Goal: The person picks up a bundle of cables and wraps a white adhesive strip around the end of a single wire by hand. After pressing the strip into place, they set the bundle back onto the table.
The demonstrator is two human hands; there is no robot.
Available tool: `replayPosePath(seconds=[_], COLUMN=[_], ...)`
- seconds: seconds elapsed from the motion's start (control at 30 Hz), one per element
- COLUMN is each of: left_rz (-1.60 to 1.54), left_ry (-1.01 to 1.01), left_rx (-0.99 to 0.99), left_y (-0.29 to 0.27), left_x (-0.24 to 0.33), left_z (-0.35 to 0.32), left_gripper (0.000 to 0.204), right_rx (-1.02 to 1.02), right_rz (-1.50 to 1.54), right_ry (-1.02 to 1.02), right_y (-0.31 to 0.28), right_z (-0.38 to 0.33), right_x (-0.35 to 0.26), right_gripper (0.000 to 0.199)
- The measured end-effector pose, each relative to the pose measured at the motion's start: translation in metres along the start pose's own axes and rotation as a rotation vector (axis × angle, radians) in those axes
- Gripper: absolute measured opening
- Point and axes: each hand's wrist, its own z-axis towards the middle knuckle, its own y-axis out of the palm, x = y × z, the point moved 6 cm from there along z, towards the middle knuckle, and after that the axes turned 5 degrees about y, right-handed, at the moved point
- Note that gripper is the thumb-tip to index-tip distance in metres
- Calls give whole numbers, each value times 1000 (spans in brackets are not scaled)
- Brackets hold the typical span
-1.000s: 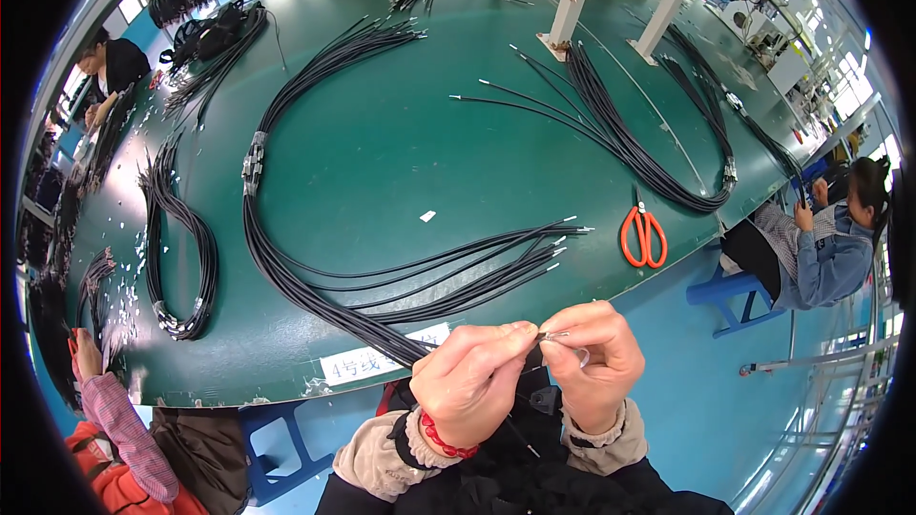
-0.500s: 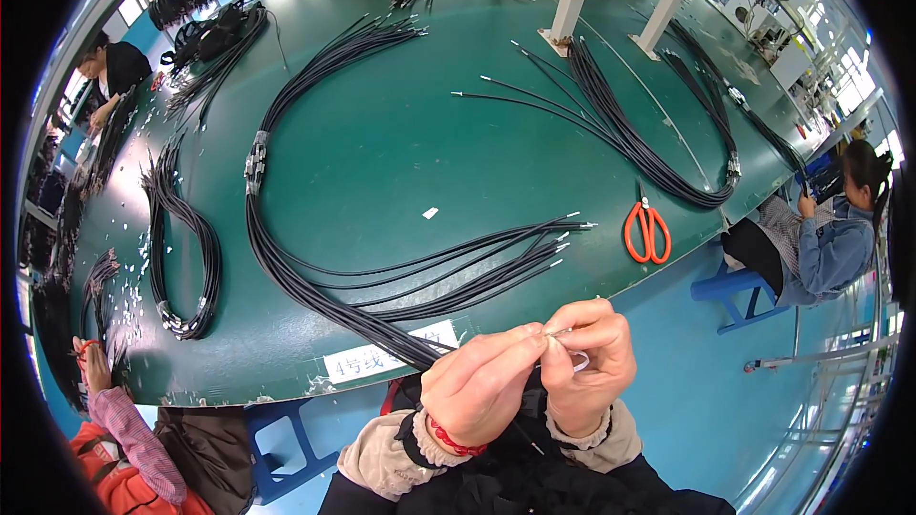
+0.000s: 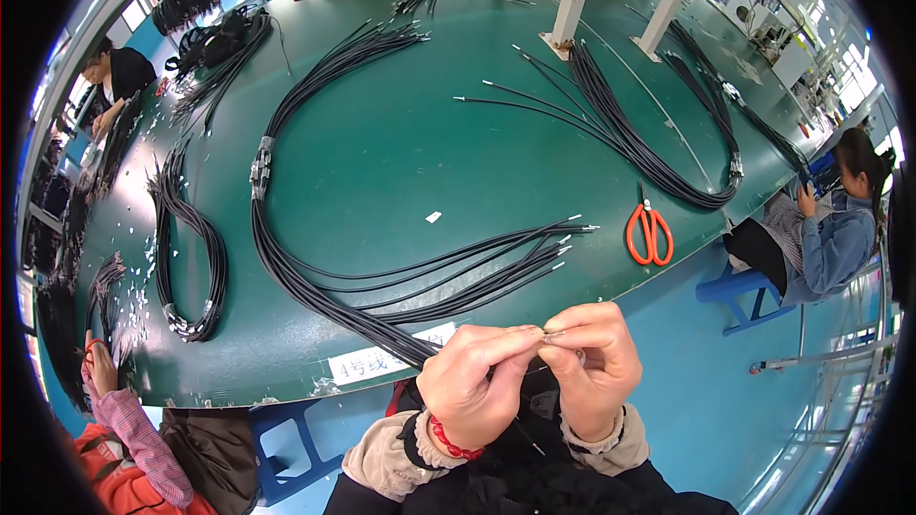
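Wire (image 3: 552,336) is pinched by left hand (image 3: 480,380) and right hand (image 3: 596,367) at the green table (image 3: 382,162). Orange-handled scissors (image 3: 649,214) lie on the table.

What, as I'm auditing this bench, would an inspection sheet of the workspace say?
Surface: green table, near edge worn.
Job's things: tiny piece pinched at the fingertips, too small to identify; orange-handled scissors lying at right.
Clutter: white scrap mid-table; white bits scattered at left.
Hands: left hand and right hand, fingertips meeting.
Cables: black bundle curving from left toward the left hand; another bundle curving at right.
Surroundings: co-worker on blue stool at right; more people around.
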Motion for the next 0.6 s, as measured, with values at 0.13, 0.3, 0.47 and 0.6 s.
replayPosePath(seconds=[0.13, 0.3, 0.47, 0.6], left_rz=[4, -46, -135, -156], left_ry=[-47, -95, -138, -147], left_rx=[5, -1, -57, -88], left_y=[2, 3, 9, 14], left_x=[1, -6, -12, -13], left_z=[0, -2, 2, 3], left_gripper=[21, 19, 18, 19], right_rx=[28, -20, -68, -44], right_rz=[-42, -54, -98, -191], right_ry=[53, 121, 103, -28], right_y=[-5, -7, -12, -18], right_z=[-1, 6, 12, 17], right_x=[0, 1, 4, -1], right_gripper=[17, 16, 15, 13])
